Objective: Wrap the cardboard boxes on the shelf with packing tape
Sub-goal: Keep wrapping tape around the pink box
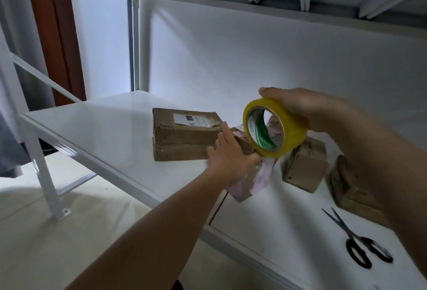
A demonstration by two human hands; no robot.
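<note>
Right hand (307, 109) around tape roll (275, 127)

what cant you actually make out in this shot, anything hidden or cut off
- Box with pink tape, head view: mostly covered by the left hand and the tape roll.
- Loose tape end: blocked by the roll and the right hand.
- Label on the large box: print too small.
- Rightmost box: behind the right forearm.
- Scissors: blurred.
</note>
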